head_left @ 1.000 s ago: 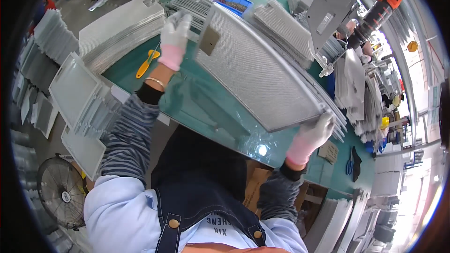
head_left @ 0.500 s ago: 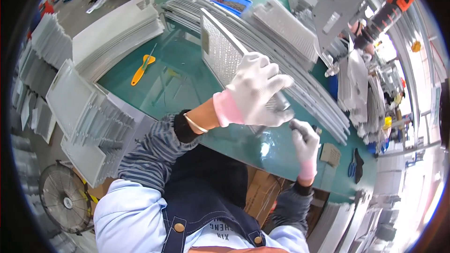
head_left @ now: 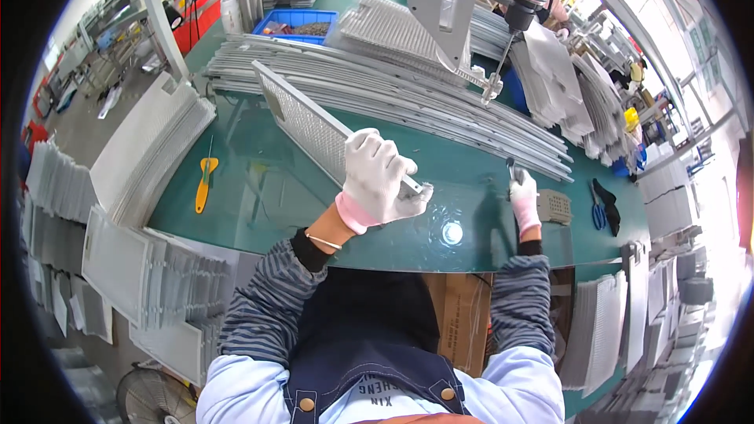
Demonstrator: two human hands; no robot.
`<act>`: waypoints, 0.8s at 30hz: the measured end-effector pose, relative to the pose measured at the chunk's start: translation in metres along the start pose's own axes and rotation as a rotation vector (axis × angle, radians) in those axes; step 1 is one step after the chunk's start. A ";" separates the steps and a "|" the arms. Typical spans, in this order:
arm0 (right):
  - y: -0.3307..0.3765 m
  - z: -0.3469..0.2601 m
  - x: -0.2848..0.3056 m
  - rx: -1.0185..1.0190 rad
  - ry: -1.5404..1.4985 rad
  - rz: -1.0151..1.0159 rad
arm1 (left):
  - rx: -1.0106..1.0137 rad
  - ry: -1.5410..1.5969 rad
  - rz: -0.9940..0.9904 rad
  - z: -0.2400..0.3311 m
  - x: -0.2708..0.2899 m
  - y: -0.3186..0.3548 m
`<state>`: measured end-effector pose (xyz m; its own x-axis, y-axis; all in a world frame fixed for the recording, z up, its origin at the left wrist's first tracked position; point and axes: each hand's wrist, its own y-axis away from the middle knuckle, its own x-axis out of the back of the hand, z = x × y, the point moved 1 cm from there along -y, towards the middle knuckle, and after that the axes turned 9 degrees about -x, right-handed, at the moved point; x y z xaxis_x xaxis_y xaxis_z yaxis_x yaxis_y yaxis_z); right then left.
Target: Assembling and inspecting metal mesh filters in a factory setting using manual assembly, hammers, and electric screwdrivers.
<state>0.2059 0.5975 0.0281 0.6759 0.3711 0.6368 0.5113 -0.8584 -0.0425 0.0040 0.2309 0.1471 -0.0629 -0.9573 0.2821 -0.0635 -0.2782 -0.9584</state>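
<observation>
My left hand (head_left: 378, 177), in a white glove with a pink cuff, is closed round the near end of a framed mesh panel (head_left: 308, 127). The panel is a long grey metal frame with a perforated silvery face, and it stands tilted on edge over the green table. Farther right, my gloved right hand (head_left: 525, 198) is closed on a small dark tool (head_left: 510, 166); its dark tip sticks up past the fingers, and the rest is hidden. That hand is apart from the panel, beside a beige perforated block (head_left: 555, 207).
Long metal strips (head_left: 377, 98) lie across the green table (head_left: 243, 165). A yellow-handled screwdriver (head_left: 205, 184) lies left; blue scissors (head_left: 598, 208) lie right. A powered driver (head_left: 522, 0) hangs above the far side. Stacked panels (head_left: 149, 153) and a blue bin (head_left: 302, 25) stand around.
The whole view has shifted. My right hand has moved away from my left hand and the panel, out to the right, and the dark tool now shows in it. My left hand still grips the panel.
</observation>
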 end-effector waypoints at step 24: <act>0.172 -0.306 0.012 0.911 0.524 -0.531 | -0.048 0.026 0.024 -0.006 0.005 -0.002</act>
<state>0.1393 0.3460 0.2642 0.0719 0.2326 0.9699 0.9971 0.0091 -0.0761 -0.0023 0.2269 0.1509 -0.0911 -0.9611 0.2606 -0.1095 -0.2505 -0.9619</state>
